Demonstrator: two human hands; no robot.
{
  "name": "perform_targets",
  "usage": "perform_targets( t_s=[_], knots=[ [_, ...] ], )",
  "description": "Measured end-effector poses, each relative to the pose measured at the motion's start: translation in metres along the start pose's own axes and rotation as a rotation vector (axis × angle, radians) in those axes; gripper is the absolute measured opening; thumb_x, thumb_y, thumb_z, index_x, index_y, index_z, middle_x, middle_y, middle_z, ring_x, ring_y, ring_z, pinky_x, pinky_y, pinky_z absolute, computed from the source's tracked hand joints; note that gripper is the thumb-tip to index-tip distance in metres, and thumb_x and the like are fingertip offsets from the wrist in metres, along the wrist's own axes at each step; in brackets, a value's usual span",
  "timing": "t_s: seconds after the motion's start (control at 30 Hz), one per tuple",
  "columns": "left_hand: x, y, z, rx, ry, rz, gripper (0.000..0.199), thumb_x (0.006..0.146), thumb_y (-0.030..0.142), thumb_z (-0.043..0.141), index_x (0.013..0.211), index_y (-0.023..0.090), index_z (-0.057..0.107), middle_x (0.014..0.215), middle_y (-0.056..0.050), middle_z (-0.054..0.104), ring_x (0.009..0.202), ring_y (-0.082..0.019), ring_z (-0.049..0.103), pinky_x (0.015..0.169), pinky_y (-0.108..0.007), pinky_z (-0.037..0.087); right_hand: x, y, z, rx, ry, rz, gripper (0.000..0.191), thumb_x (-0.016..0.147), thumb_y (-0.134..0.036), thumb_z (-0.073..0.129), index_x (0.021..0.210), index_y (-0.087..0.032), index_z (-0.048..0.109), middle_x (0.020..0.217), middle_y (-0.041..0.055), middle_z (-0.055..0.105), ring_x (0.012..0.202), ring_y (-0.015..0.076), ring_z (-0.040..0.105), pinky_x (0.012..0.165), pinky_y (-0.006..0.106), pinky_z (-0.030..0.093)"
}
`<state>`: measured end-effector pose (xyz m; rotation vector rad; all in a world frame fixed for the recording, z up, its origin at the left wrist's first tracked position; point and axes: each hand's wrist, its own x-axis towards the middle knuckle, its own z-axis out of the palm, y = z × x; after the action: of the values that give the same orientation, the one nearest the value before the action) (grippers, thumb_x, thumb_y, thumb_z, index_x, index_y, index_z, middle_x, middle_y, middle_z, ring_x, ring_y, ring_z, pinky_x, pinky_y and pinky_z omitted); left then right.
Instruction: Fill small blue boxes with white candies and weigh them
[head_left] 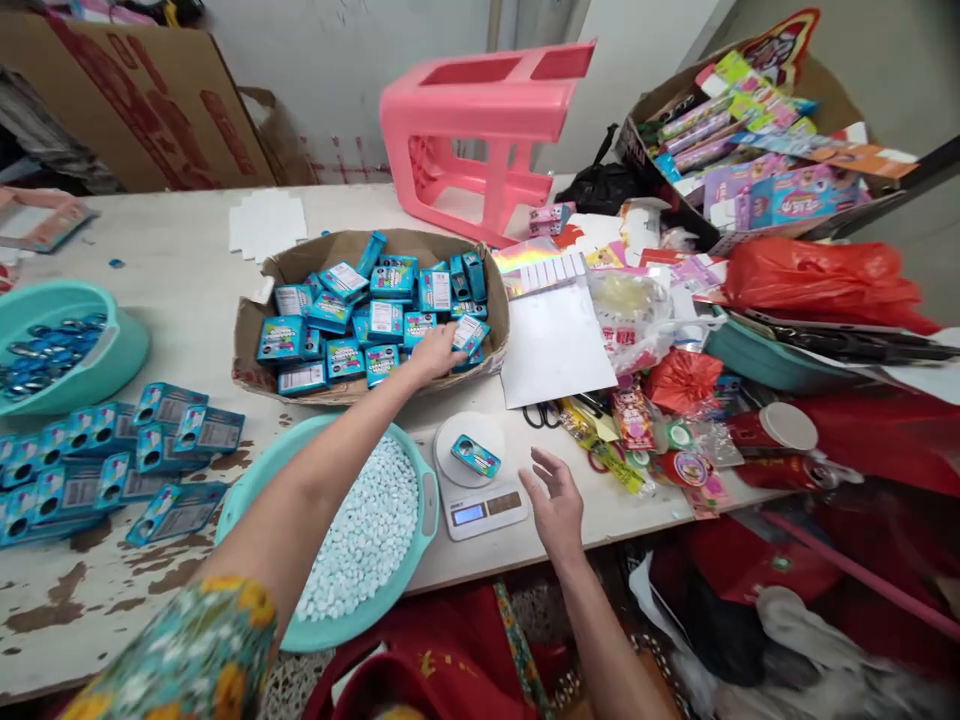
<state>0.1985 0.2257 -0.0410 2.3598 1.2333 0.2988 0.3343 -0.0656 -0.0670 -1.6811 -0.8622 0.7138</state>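
A person's left hand [436,354] rests in a brown cardboard tray [247,345] of small blue printed cartons [345,358], fingers at one carton [472,334]; from here I cannot tell whether they grip it. The right hand [556,505] hangs open beside a white digital scale [487,512], another blue carton [476,455] lying on its round pan [452,440].

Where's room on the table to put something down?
Bare table lies between the left basin and the carton of blue boxes, and at front left below the lined-up boxes. Right of the scale, packets crowd it.
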Motion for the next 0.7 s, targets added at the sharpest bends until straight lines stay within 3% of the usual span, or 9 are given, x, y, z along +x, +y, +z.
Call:
perform_targets(
  t_s=[0.07, 0.17, 0.23, 0.33, 0.43, 0.53, 0.63, 0.7],
  knots=[
    [0.037, 0.009, 0.027, 0.050, -0.058, -0.126, 0.070, 0.074, 0.040, 0.064, 0.132, 0.011, 0.040, 0.124, -0.021, 0.049, 0.117, -0.035, 0.044, 0.096, -0.045, 0.034, -0.002, 0.004, -0.023, -0.026, 0.043, 0.043, 0.037, 0.078, -0.038, 0.066, 0.109, -0.019, 0.058, 0.112, 0.0112, 0.062, 0.102, 0.0236, 0.060, 0.094, 0.047, 0.046],
    [0.065, 0.016, 0.054, 0.119, -0.115, -0.289, 0.087, 0.064, 0.044, 0.072, 0.136, 0.015, 0.034, 0.125, -0.022, 0.047, 0.115, -0.039, 0.045, 0.094, -0.050, 0.033, -0.005, 0.013, -0.050, -0.039, 0.119, 0.120, 0.037, 0.074, -0.039, 0.069, 0.103, -0.018, 0.060, 0.105, 0.0110, 0.065, 0.097, 0.0234, 0.061, 0.093, 0.048, 0.046],
    [0.070, 0.015, 0.054, 0.095, -0.091, -0.334, 0.090, 0.060, 0.040, 0.075, 0.136, 0.017, 0.034, 0.125, -0.022, 0.046, 0.114, -0.040, 0.045, 0.094, -0.051, 0.034, -0.004, 0.015, -0.060, -0.020, 0.162, 0.165, 0.038, 0.073, -0.039, 0.071, 0.101, -0.017, 0.061, 0.103, 0.0110, 0.066, 0.095, 0.0231, 0.062, 0.092, 0.047, 0.046],
    [0.055, 0.011, 0.026, -0.124, 0.056, -0.301, 0.088, 0.061, 0.038, 0.072, 0.137, 0.018, 0.033, 0.128, -0.018, 0.044, 0.115, -0.037, 0.046, 0.094, -0.047, 0.037, 0.001, 0.003, -0.059, 0.025, 0.200, 0.160, 0.038, 0.072, -0.039, 0.072, 0.101, -0.016, 0.061, 0.101, 0.0107, 0.066, 0.092, 0.0223, 0.063, 0.091, 0.047, 0.047],
    [-0.004, 0.013, -0.025, -0.542, 0.136, -0.149, 0.085, 0.066, 0.040, 0.067, 0.139, 0.020, 0.027, 0.129, -0.013, 0.045, 0.112, -0.030, 0.049, 0.094, -0.044, 0.040, 0.006, -0.027, -0.041, 0.107, 0.169, 0.074, 0.034, 0.074, -0.035, 0.071, 0.102, -0.018, 0.061, 0.101, 0.0095, 0.066, 0.094, 0.0216, 0.063, 0.092, 0.045, 0.047],
    [-0.104, 0.023, -0.062, -0.958, -0.057, -0.008, 0.087, 0.063, 0.040, 0.071, 0.138, 0.023, 0.032, 0.125, -0.010, 0.052, 0.107, -0.029, 0.054, 0.092, -0.043, 0.042, -0.001, -0.063, -0.008, 0.258, 0.019, 0.005, 0.036, 0.076, -0.033, 0.071, 0.108, -0.021, 0.059, 0.109, 0.0090, 0.064, 0.101, 0.0218, 0.061, 0.095, 0.044, 0.046],
    [-0.209, 0.035, -0.057, -1.435, -0.408, -0.103, 0.074, 0.065, 0.044, 0.067, 0.131, 0.018, 0.045, 0.113, -0.013, 0.060, 0.093, -0.029, 0.060, 0.084, -0.043, 0.046, -0.025, -0.084, 0.033, 0.470, -0.257, 0.048, 0.059, 0.068, -0.037, 0.078, 0.121, -0.025, 0.054, 0.125, 0.0086, 0.058, 0.112, 0.0245, 0.056, 0.094, 0.041, 0.047],
    [-0.262, 0.039, -0.037, -1.657, -0.462, -0.270, 0.066, 0.068, 0.043, 0.064, 0.127, 0.018, 0.049, 0.111, -0.012, 0.062, 0.091, -0.027, 0.062, 0.084, -0.041, 0.047, -0.046, -0.085, 0.057, 0.539, -0.423, 0.159, 0.064, 0.063, -0.039, 0.080, 0.120, -0.025, 0.056, 0.121, 0.0069, 0.060, 0.108, 0.0251, 0.058, 0.089, 0.038, 0.049]
  ],
)
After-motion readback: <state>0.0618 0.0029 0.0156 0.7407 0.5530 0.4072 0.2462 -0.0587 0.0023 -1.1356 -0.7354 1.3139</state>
